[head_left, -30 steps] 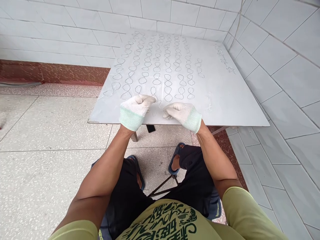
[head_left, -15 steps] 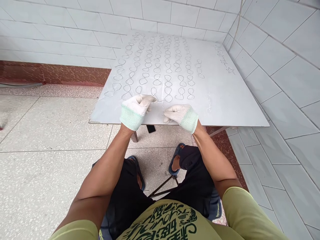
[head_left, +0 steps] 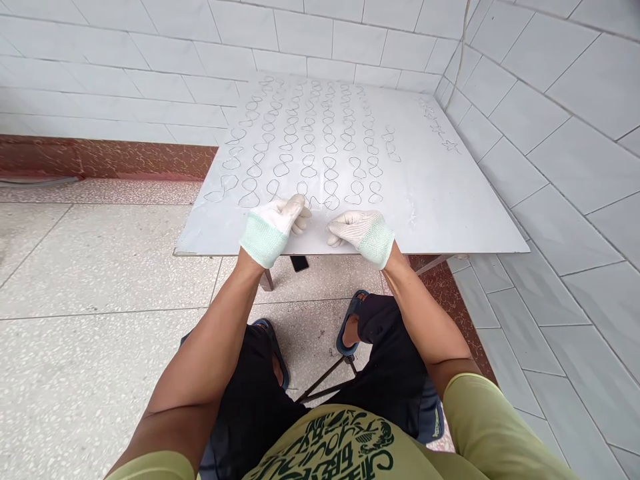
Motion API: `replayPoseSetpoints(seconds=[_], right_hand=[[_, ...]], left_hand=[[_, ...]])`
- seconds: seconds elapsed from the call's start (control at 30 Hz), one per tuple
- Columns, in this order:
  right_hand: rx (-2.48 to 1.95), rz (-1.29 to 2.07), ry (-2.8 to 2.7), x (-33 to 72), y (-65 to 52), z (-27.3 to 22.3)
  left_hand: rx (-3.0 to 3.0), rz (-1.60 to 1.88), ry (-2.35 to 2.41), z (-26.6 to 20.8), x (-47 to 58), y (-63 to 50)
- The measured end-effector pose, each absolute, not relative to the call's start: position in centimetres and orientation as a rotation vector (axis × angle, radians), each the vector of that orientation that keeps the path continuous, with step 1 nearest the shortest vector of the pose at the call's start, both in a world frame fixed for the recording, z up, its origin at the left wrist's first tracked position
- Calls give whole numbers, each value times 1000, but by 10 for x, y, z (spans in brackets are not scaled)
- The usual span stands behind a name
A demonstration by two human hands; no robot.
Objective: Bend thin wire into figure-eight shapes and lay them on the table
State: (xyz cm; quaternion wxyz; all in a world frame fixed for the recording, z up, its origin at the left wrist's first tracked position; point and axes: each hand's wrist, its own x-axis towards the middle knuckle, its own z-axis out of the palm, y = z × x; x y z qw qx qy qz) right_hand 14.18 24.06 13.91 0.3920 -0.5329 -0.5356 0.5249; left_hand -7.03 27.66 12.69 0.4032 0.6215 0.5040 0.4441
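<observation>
So, a thin wire-like strand can be made out over the near edge of the board, in the gap between two knit-gloved hands, curving out by the left fingertips. It's super fine, and its ends can't be traced.

The left hand is curled with thumb and fingers brought together, and the strand seems to be pinched there, though the contact is hidden. The right hand is bunched up beside it; whether anything is clamped in it can't be told. Both gloves are whitish, with ribbed mint-green cuffs.

Just beyond, skinny figure-eight loops are laid out in rows on the smooth, pale board, the nearest ones partly covered by the left glove. Star shapes are lined up near the right edge, with the far ones too faint to read. Below, a dark flat object is partly cut off by the board, above speckled flooring.
</observation>
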Motion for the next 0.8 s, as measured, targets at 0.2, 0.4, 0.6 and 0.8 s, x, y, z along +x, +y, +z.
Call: replayPoseSetpoints(seconds=[0.2, 0.4, 0.6, 0.8], right_hand=[[-1357, 1318, -1350, 137, 237, 141], [-1307, 1355, -1315, 138, 242, 134], [-1349, 1285, -1352, 145, 245, 136], [-1313, 1232, -1310, 163, 247, 143]], left_hand=[[1634, 974, 1316, 131, -68, 269], [1689, 932, 1279, 123, -64, 269], [1659, 993, 1322, 119, -61, 268], [1563, 1162, 1418, 119, -63, 267]])
